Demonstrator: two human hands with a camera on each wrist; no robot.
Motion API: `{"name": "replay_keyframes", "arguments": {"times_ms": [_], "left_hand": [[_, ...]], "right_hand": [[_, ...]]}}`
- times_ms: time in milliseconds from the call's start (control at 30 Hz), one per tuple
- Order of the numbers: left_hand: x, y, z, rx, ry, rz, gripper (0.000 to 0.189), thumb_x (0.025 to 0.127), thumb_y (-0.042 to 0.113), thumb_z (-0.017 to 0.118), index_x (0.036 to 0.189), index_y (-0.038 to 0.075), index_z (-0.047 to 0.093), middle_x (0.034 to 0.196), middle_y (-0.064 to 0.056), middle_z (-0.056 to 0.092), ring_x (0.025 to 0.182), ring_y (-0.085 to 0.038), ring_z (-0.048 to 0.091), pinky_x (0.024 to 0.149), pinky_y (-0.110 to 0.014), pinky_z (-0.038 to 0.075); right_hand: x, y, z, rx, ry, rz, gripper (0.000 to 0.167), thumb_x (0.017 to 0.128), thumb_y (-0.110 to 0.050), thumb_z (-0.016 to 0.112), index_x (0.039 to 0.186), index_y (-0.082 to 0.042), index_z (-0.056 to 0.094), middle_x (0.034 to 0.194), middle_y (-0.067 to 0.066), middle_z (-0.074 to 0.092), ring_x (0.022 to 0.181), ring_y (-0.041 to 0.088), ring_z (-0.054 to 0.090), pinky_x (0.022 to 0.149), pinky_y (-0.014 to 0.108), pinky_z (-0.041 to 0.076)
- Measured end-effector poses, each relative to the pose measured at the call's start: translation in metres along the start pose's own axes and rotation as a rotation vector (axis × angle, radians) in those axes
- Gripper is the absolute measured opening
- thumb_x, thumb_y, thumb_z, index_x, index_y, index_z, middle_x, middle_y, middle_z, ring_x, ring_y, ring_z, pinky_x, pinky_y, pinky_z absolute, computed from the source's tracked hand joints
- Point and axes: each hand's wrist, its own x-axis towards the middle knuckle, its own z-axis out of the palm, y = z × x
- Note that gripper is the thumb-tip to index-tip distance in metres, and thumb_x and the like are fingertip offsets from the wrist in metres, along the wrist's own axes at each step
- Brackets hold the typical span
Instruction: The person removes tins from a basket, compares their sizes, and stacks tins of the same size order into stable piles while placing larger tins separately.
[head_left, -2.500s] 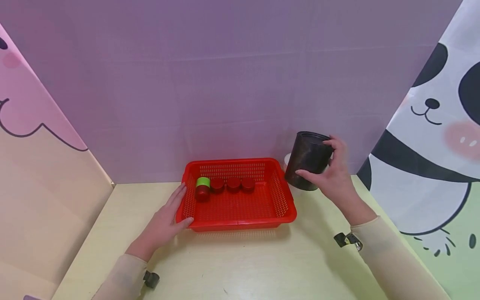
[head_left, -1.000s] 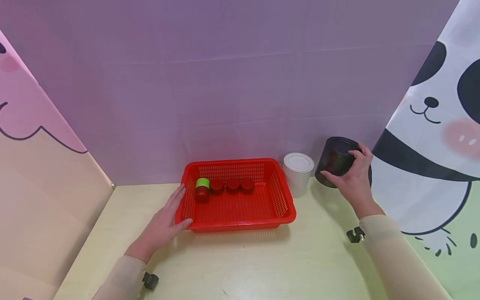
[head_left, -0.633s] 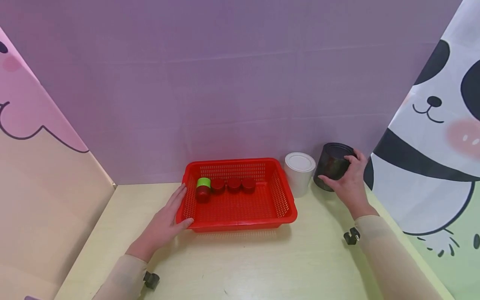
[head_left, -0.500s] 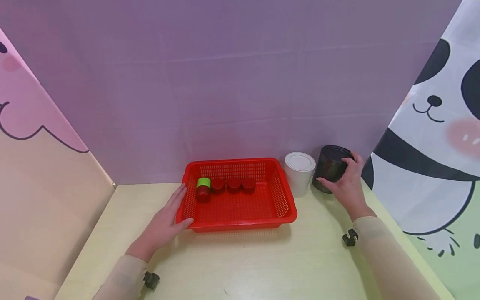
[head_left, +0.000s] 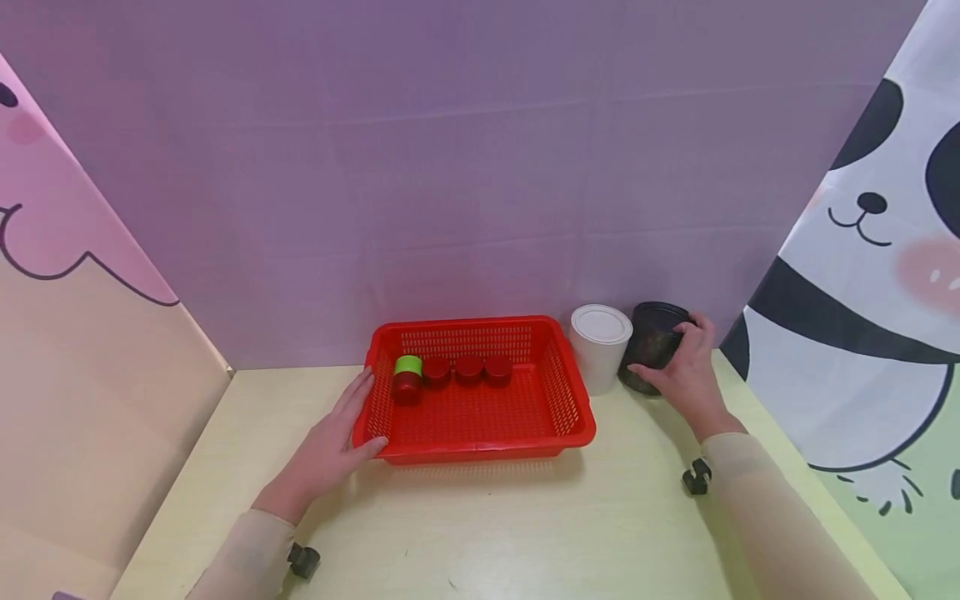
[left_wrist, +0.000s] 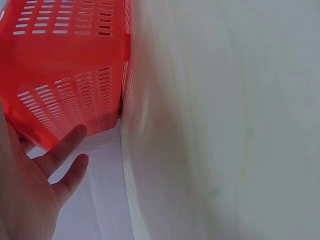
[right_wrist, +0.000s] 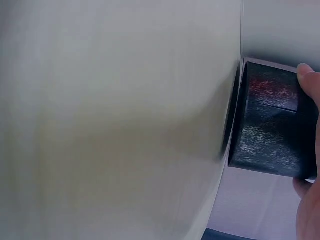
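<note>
My right hand grips a black cylindrical can from its right side, thumb in front and fingers near the top rim. The can is roughly upright, at the right of a white lidded canister. In the right wrist view a thin pale strip shows between the base of the black can and its shadow on the table. My left hand rests against the left end of a red plastic basket, fingers extended along its outer wall, thumb by the front corner. Some fingers of the left hand stand apart from the wall.
Inside the basket, a row of small red round pieces lies along the back, with a green-and-red one at its left end. A purple backdrop rises behind the table; a panda-print panel borders the right.
My right hand carried the black can from in front of the white canister to the right, then lowered it and brought it back left beside the canister. The left hand has stayed at the basket.
</note>
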Motion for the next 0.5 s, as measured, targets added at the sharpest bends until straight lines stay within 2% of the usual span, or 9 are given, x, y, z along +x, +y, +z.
{"name": "replay_keyframes", "arguments": {"times_ms": [100, 233, 400, 500], "left_hand": [[-0.0005, 0.0007, -0.0005, -0.004, -0.002, -0.003, 0.106, 0.097, 0.046, 0.080, 0.179, 0.024, 0.016, 0.185, 0.000, 0.016, 0.161, -0.039, 0.036, 0.100, -0.062, 0.062], [-0.0010, 0.0006, -0.0010, 0.001, -0.005, -0.015, 0.108, 0.097, 0.046, 0.081, 0.180, 0.025, 0.015, 0.185, 0.001, 0.015, 0.161, -0.038, 0.036, 0.101, -0.061, 0.062], [-0.0010, 0.0001, -0.0007, 0.004, -0.010, -0.025, 0.109, 0.097, 0.047, 0.082, 0.180, 0.026, 0.014, 0.185, 0.000, 0.015, 0.161, -0.038, 0.037, 0.100, -0.060, 0.063], [-0.0006, -0.0003, 0.0001, 0.002, -0.003, -0.011, 0.107, 0.097, 0.047, 0.081, 0.179, 0.025, 0.016, 0.185, -0.002, 0.016, 0.160, -0.040, 0.037, 0.099, -0.061, 0.063]], "right_hand": [[-0.0007, 0.0002, 0.0004, -0.008, -0.017, -0.004, 0.100, 0.069, -0.010, 0.107, 0.133, 0.010, 0.034, 0.156, 0.034, 0.023, 0.151, 0.053, 0.032, 0.115, 0.067, 0.044], [-0.0010, -0.0005, 0.0010, -0.008, -0.042, 0.001, 0.102, 0.070, -0.011, 0.107, 0.138, 0.010, 0.034, 0.158, 0.032, 0.021, 0.150, 0.053, 0.033, 0.117, 0.067, 0.043], [-0.0034, -0.0041, -0.0023, -0.003, -0.090, 0.041, 0.107, 0.073, -0.012, 0.106, 0.146, 0.008, 0.030, 0.163, 0.030, 0.016, 0.145, 0.056, 0.038, 0.116, 0.069, 0.042], [-0.0042, -0.0066, -0.0079, 0.005, -0.127, 0.070, 0.114, 0.075, -0.015, 0.105, 0.154, 0.007, 0.026, 0.167, 0.030, 0.014, 0.148, 0.058, 0.036, 0.119, 0.070, 0.038]]}}
